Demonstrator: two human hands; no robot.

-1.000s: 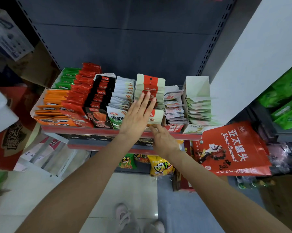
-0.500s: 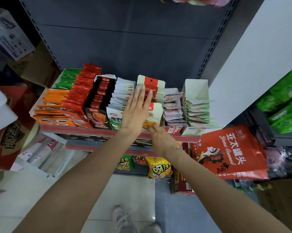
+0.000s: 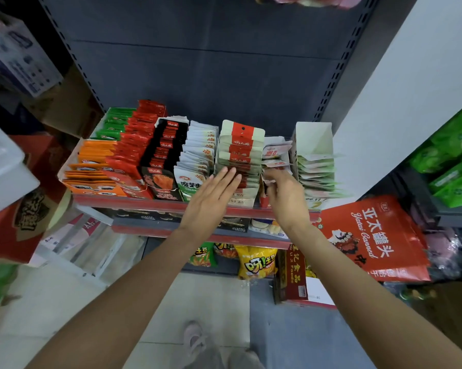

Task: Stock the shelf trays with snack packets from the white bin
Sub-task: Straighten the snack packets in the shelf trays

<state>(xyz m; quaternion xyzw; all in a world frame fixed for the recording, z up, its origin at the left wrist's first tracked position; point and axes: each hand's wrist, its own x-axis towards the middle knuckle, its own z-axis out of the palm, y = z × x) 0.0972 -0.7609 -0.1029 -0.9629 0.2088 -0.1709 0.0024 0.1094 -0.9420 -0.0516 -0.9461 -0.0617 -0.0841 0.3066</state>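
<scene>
While pressing flat on the cream-and-red packets (image 3: 239, 155) in their shelf tray, left hand (image 3: 211, 198) with straight fingers; right hand (image 3: 286, 195) just beside, fingers curled into the neighbouring white packets (image 3: 274, 155), grip unclear

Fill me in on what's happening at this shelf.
A person is tidying snack packets on a red-edged shelf. The left hand lies flat, fingers straight, against the row of cream packets with red bands. The right hand reaches into the next row of white and pink packets, fingers curled there; whether it holds one is unclear.
</scene>
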